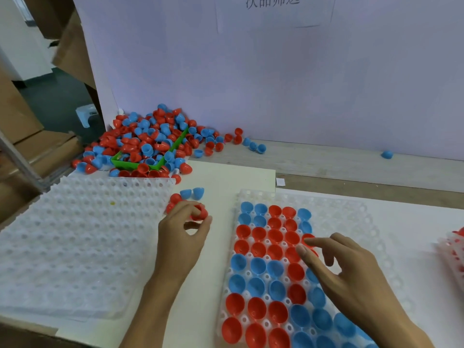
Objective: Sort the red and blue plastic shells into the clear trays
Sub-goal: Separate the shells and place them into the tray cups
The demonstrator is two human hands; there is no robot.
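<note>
1. The left hand (184,227) curls its fingers (200,226) round a red shell (200,212), pinching it just beside a small cluster of loose shells (187,197) on the worktop (216,177). I judge these were set close by so the hand need not reach to the far pile.
2. The right hand (336,267) hovers over the filled tray (339,204), fingers spread wide and holding nothing; its index fingertip touches or nearly touches a red shell at the right edge of the filled rows, probably seating it in its pocket.
3. That tray holds red and blue shells cup-up in blocks of colour; its right columns are bare, so sorting looks unfinished.
4. A stack of empty trays (82,234) waits at the left.
5. The main heap (150,141) lies far left, spilling over a green basket (120,163).
</note>
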